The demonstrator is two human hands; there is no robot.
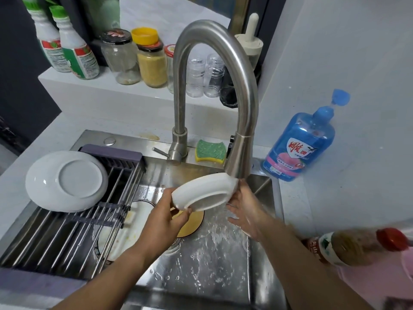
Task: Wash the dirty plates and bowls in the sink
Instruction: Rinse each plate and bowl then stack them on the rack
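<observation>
Head view: left hand (pixel 165 222) pinches the near-left rim of a white bowl (pixel 201 191), tilted under the faucet (pixel 241 153); right hand (pixel 245 211), blurred by water at its right rim, grip unclear. Dirty dishes (pixel 116 238) in the sink (pixel 201 265) lie half hidden beneath the rack (pixel 67 238).

Counter (pixel 335 209) before me: soap bottle (pixel 299 146) | sink ledge (pixel 134 139): sponge (pixel 210 151) | rack (pixel 67 238) over sink (pixel 260 253): plate (pixel 66 180) upside down | shelf (pixel 93 88): jars (pixel 152 66), two green-capped bottles (pixel 78 57)
</observation>
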